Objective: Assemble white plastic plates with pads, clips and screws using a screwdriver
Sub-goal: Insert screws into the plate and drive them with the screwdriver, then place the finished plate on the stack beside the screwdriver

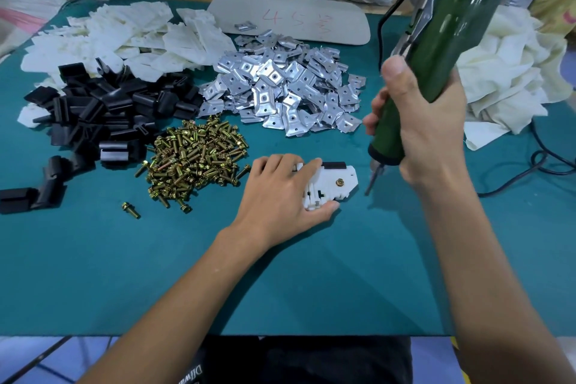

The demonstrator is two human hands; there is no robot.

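A white plastic plate [335,184] lies on the teal table [280,284], with a black pad along its far edge and a brass screw [339,182] standing in it. My left hand [280,193] holds the plate's left end between fingers and thumb. My right hand [427,131] grips a green electric screwdriver [436,50], tilted, its bit [374,179] just right of the plate and off the screw.
Piles at the back: white plates [124,37], black pads [103,115], metal clips [286,87], brass screws [196,159]. A loose screw [131,210] lies apart. White finished pieces [505,78] heap at right. A black cable [530,165] loops near the right edge.
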